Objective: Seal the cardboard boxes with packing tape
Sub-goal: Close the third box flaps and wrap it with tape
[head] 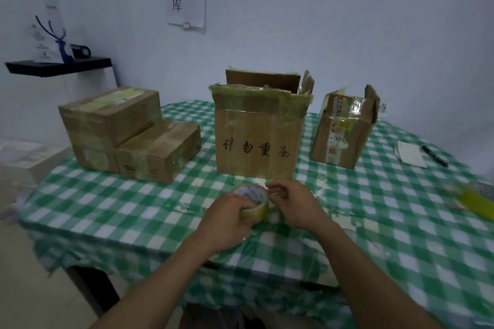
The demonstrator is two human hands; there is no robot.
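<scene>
A yellowish roll of packing tape (254, 201) is held just above the checked tablecloth near the table's front. My left hand (230, 222) grips the roll from the left, fingers curled into its core. My right hand (291, 203) is at the roll's right edge, its fingertips pinching there. Behind the roll stands a tall cardboard box (259, 139) with its top flaps up and black writing on its front. A smaller box (344, 128) with one raised flap stands to the right. Taped, closed boxes (128, 133) are stacked at the left.
A white card (410, 153) and a black pen (434, 155) lie at the right. A blurred yellow-green object (475, 201) sits near the table's right edge. The green checked table (120, 203) stands against a white wall; a black shelf (58, 65) hangs at the left.
</scene>
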